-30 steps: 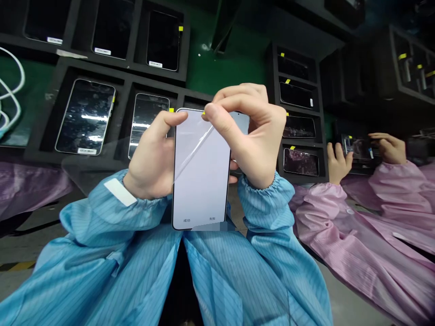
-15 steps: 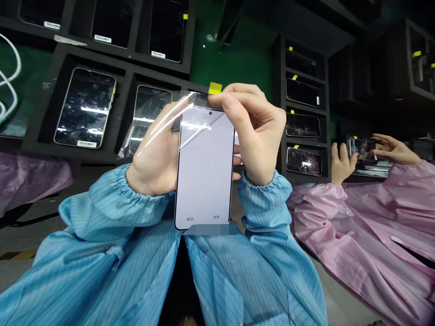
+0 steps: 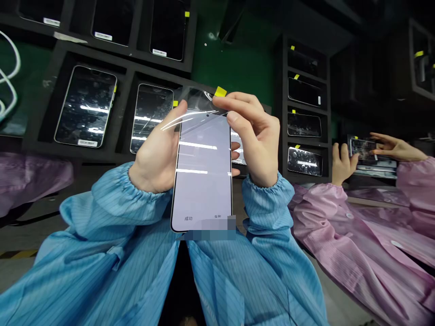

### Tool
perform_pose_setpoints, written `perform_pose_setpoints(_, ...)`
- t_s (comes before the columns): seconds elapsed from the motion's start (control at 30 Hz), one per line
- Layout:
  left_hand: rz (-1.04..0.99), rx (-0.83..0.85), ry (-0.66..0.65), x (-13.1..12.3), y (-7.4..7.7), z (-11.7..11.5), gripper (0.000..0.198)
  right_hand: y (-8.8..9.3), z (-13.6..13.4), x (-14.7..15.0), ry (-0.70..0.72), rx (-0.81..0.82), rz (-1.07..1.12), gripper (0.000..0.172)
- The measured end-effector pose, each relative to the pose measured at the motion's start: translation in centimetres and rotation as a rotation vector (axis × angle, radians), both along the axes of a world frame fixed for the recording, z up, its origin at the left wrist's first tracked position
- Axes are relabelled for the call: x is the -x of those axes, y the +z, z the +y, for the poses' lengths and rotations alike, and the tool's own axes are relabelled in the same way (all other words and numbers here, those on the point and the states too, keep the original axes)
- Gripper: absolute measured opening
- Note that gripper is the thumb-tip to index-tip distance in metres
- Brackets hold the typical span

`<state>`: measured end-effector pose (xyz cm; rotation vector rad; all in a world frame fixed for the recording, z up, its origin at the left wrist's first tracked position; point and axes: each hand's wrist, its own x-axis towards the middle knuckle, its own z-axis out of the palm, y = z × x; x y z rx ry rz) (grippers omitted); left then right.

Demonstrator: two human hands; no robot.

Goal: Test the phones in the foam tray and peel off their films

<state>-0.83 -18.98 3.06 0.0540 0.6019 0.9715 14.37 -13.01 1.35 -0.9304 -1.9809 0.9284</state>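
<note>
My left hand (image 3: 158,151) is wrapped round a smartphone (image 3: 204,190) from the left and behind, its fingertips showing past the right edge. The phone is tilted up toward me, its lit screen pale, with a small line of text at the bottom left. Over the top of the screen lies a clear protective film (image 3: 195,96), curled and reflecting the lights. A yellow tab (image 3: 220,92) sticks up at the film's upper right. My right hand (image 3: 254,131) has the film's upper right part by index finger and thumb, the thumb close to the phone's top right corner.
Black compartment trays (image 3: 127,97) with film-covered phones (image 3: 86,106) stand ahead and left. Another tray (image 3: 328,131) of phones is on the right. A co-worker's hands (image 3: 396,149) hold a phone at far right. A white cable (image 3: 13,90) lies at the left edge.
The film has swung from the left, over my left hand, to lie across the phone's top. My left thumb now shows clear of it. My right hand has shifted slightly down and left.
</note>
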Motion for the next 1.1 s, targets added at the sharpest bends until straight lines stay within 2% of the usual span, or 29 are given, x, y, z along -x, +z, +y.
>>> perform_pose_setpoints(0.13, 0.045, 0.019, 0.021, 0.1, -0.2, 0.1, 0.063, 0.1, 0.1, -0.5, 0.091, -0.037, -0.043, 0.030)
perform_pose_setpoints(0.27, 0.130, -0.002, 0.054, 0.3, -0.3, 0.2, 0.067, 0.8, 0.1, -1.3, 0.223, -0.084, -0.099, 0.052)
perform_pose_setpoints(0.43, 0.146, -0.130, -0.014, 0.5, -0.3, 0.0, 0.081, 1.9, -0.5, -2.2, 0.271, -0.180, -0.237, 0.065)
perform_pose_setpoints(0.57, 0.139, -0.152, 0.021, 0.3, -0.3, -0.3, 0.078, 1.9, -0.9, -2.3, 0.306, -0.301, -0.327, 0.084)
perform_pose_setpoints(0.63, 0.147, -0.149, 0.048, 0.1, -0.3, -0.4, 0.075, 1.5, -1.0, -2.1, 0.263, -0.331, -0.336, 0.080)
perform_pose_setpoints(0.77, 0.140, -0.084, 0.076, 0.0, -0.5, -0.4, 0.065, 0.7, -1.1, -1.8, 0.130, -0.388, -0.267, 0.055)
perform_pose_setpoints(0.83, 0.133, -0.037, 0.114, -0.2, -0.6, -0.4, 0.060, 0.6, -1.3, -1.7, 0.129, -0.403, -0.275, 0.059)
perform_pose_setpoints(0.97, 0.194, 0.005, 0.261, -1.0, -0.4, -0.2, 0.046, 0.4, -2.0, -1.0, 0.147, -0.386, -0.322, 0.087)
perform_pose_setpoints(1.0, 0.209, 0.011, 0.277, -1.3, -0.3, -0.1, 0.045, 0.2, -2.1, -0.8, 0.121, -0.382, -0.315, 0.086)
perform_pose_setpoints(1.1, 0.200, 0.029, 0.259, -1.8, -0.1, -0.1, 0.045, -0.1, -2.2, -0.3, 0.016, -0.367, -0.274, 0.068)
